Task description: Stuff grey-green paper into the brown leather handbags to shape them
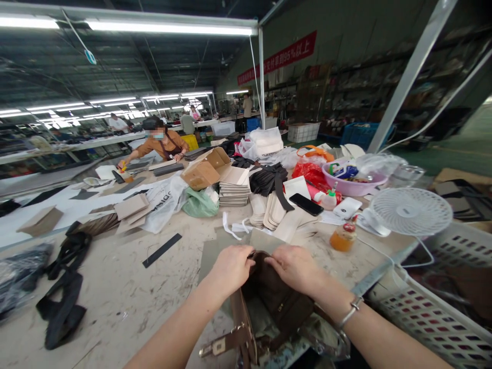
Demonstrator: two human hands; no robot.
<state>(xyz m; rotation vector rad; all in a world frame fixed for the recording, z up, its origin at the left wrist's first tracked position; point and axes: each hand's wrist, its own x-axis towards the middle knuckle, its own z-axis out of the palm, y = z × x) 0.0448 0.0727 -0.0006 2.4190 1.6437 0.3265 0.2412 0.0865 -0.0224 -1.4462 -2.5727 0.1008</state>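
Note:
A dark brown handbag [282,302] lies at the near edge of the worktable, its mouth turned away from me. Its strap with a metal buckle [225,344] hangs to the left. My left hand [232,266] pinches the left side of the bag's rim between thumb and fingers. On the opposite side of the rim, my right hand [294,267] grips the edge with the thumb toward the opening. A grey-green sheet [207,256] lies beneath the bag's far end. Much of the bag's inside is in shadow.
An orange glue bottle [342,240] and a white fan [411,211] stand to the right, beside a white plastic basket [430,307]. A black phone [306,204], stacked panels [234,187] and a pink basin [355,187] sit farther back. Black straps [65,302] lie left. A co-worker [161,141] sits across.

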